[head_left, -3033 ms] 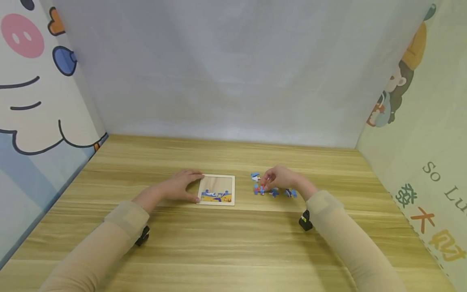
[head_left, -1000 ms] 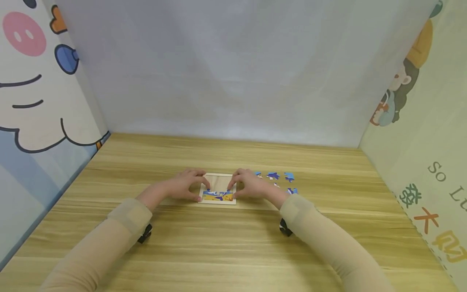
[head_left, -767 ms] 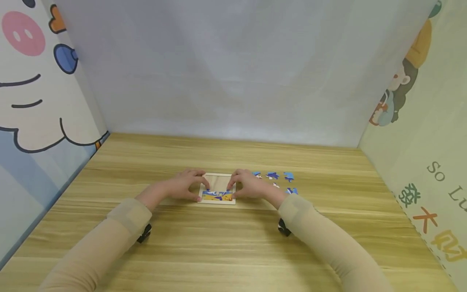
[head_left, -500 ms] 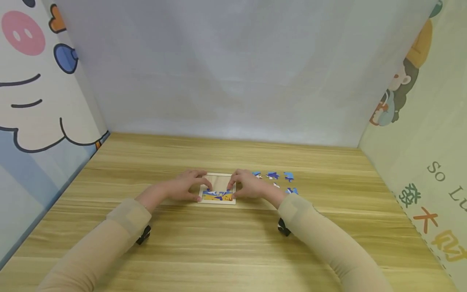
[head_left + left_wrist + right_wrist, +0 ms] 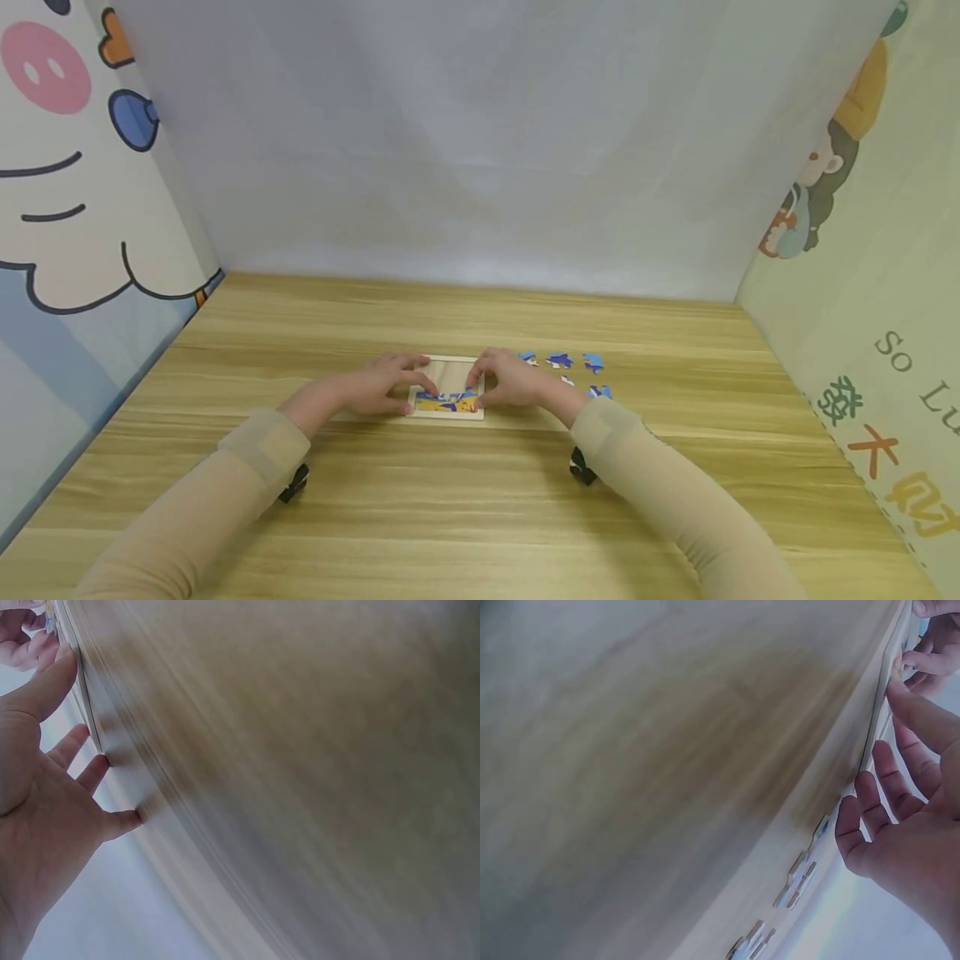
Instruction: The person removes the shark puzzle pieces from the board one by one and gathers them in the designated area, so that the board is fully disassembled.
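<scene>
A shallow wooden puzzle tray [image 5: 448, 373] lies on the table in the head view. Yellow and blue jigsaw pieces [image 5: 450, 404] fill its near part; the far part is bare wood. My left hand [image 5: 373, 388] is at the tray's left side, thumb by the near corner. Its index finger reaches in and touches the upper edge of the pieces. From the right, my right hand [image 5: 517, 385] rests over the tray's right rim, index fingertip at the pieces and thumb at the border. In the right wrist view its other fingers [image 5: 862, 802] are gently bent along the tray's edge.
Several loose blue and white jigsaw pieces [image 5: 559, 361] lie right of the tray, one partly hidden by the right wrist. A pale cloth [image 5: 480, 167] hangs behind the wood-grain table [image 5: 450, 500], with printed sheets on both sides.
The right hand has come left from the loose pieces to the tray, and the blue row there has grown. The left index finger has moved inward, then slid slightly right along the pieces.
</scene>
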Demonstrator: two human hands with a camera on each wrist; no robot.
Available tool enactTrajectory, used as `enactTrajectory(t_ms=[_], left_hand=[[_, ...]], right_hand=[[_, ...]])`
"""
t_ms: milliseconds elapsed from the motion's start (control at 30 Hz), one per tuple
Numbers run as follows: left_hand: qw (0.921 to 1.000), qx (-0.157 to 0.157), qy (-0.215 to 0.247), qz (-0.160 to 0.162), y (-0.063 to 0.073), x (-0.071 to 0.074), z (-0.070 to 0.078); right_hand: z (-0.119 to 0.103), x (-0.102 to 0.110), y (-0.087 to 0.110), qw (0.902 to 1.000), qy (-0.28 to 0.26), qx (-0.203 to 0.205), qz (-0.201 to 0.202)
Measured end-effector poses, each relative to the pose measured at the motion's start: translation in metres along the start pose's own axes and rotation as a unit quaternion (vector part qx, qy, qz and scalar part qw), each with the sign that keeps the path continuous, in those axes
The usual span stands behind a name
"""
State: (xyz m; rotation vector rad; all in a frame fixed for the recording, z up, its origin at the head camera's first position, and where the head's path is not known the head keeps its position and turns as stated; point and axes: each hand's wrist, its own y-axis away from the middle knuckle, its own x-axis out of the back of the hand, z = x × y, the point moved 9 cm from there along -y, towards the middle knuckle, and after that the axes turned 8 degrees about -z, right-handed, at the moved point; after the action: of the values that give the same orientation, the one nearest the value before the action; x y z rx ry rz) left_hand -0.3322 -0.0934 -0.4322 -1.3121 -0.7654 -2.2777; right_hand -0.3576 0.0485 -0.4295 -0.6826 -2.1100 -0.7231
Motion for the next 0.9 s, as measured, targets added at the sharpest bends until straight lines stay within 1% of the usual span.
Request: enactTrajectory(t_ms=[133,267,500,633,733,900], left_hand=[[1.0,-0.001,0.002,-0.003,-0.001,-0.002,-0.003],[1.0,-0.003,-0.002,-0.004,-0.002,-0.004,-0.004],[1.0,-0.005,0.0,-0.001,0.0,-0.002,0.0],[1.0,-0.008,0.001,0.002,0.0,-0.001,0.001],[1.0,-0.007,0.001,0.001,0.0,-0.001,0.0],[1.0,-0.008,-0.003,0.002,0.0,-0.002,-0.001]], right_hand=[[-0.002,0.001,0.001,0.9991,-0.042,0.009,0.0],[-0.001,0.0,0.003,0.9964,-0.084,0.008,-0.002],[0.004,-0.001,0.003,0.9911,-0.133,0.004,0.005],[0.007,0.001,0.007,0.9878,-0.155,-0.005,0.013],[0.008,0.007,0.011,0.9858,-0.166,-0.007,0.02],[0.011,0.02,0.024,0.9846,-0.174,-0.005,0.016]])
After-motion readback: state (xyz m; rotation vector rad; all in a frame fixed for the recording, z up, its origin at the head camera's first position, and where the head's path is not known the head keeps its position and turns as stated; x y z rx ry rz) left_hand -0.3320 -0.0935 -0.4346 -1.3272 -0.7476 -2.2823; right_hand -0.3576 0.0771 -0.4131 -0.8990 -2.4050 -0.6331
